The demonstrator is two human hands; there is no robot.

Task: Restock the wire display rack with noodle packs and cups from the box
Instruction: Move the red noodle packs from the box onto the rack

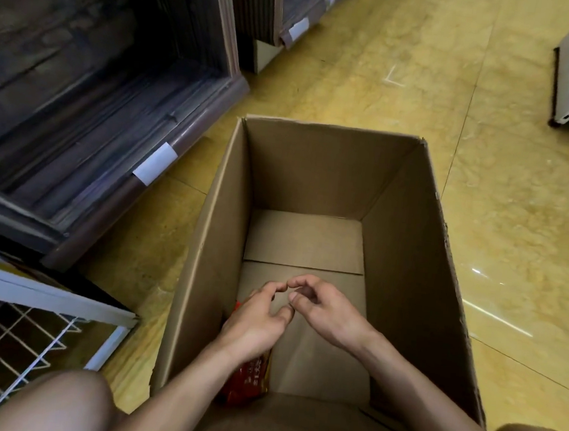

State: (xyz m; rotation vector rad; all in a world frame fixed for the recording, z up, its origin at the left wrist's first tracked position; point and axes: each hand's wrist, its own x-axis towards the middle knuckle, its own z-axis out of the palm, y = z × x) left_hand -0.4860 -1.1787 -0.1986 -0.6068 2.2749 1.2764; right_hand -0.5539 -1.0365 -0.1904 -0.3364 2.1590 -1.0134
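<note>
While my left hand (256, 321) and right hand (324, 310) hover loosely curled and empty inside the box (213, 209), one red noodle pack (252, 381) lies beneath the left wrist. Pick-up pending, I judge; next, grasp it for the wire rack (24, 340).

Print on the red noodle pack (255, 381) is too blurred to read.

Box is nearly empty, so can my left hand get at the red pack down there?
Probably yes: the left hand is inside the open box, right over the red pack, with nothing between them.
</note>
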